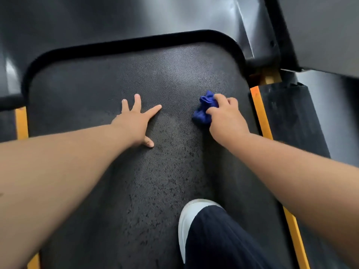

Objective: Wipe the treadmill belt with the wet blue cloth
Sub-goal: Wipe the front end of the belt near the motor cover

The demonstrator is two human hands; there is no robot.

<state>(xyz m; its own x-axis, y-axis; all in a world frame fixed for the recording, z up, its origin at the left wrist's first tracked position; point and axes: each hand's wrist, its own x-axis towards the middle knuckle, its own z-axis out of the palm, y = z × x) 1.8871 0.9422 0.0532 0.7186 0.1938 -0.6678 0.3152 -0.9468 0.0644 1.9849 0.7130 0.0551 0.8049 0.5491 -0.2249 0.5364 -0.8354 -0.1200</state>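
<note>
A: Right hand (pixel 226 117) clenched round the balled-up wet blue cloth (pixel 204 109), pressed onto the treadmill belt (pixel 155 74) toward the right side, near the front end

B: Left hand (pixel 136 121) released, fingers splayed flat on the belt, propping the lean. Grasping nothing

A: Risk number one, probably: slipping. Damp patch down the middle, darker speckles all along it, and a white-soled shoe (pixel 186 216) planted right there on the belt

B: Could also slide the belt itself. Leaning weight through that flat left hand, pushing forward with the cloth – likely to roll under the load, if free to turn

A: Bunched that tight, not much cloth face meeting the belt. Streaks and missed strips a fair bet, especially out by the orange edge strips (pixel 261 115)

B: Surface: dark textured weave, dull sheen up front, black motor hood (pixel 116 22) curving round the far end

A: Room beyond: barely visible, just dark floor off to the right
</note>
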